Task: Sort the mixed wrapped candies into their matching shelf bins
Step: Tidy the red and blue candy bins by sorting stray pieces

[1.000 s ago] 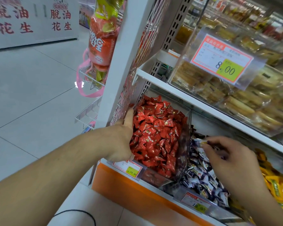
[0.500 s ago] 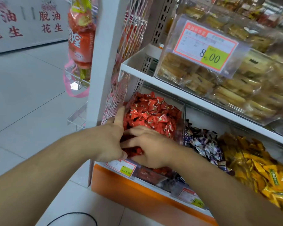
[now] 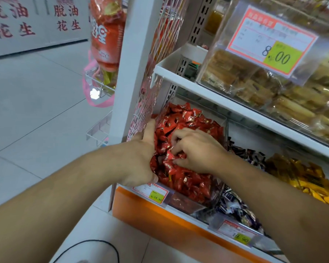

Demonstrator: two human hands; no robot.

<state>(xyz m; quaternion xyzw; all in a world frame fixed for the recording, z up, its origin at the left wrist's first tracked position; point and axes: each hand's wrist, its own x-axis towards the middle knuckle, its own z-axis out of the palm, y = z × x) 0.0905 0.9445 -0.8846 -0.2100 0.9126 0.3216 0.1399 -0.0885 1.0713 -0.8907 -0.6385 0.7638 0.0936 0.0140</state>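
Both hands, left hand (image 3: 140, 158) and right hand (image 3: 195, 149), dig into glossy red-wrapped candies (image 3: 190, 120).

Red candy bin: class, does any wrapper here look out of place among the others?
Nothing stands out. Every wrapper visible in the red candy bin is red; no stray dark or yellow piece shows. The right hand digs into the pile with curled fingers, the left hand braces the bin's left side, and both hide some candies.

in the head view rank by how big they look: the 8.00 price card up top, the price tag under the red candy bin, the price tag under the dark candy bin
1. Large red-bordered 8.00 price card, clearly largest.
2. and 3. Small red-and-yellow tag under the red candy bin and small tag under the dark-wrapped candy bin: near alike, not ranked.
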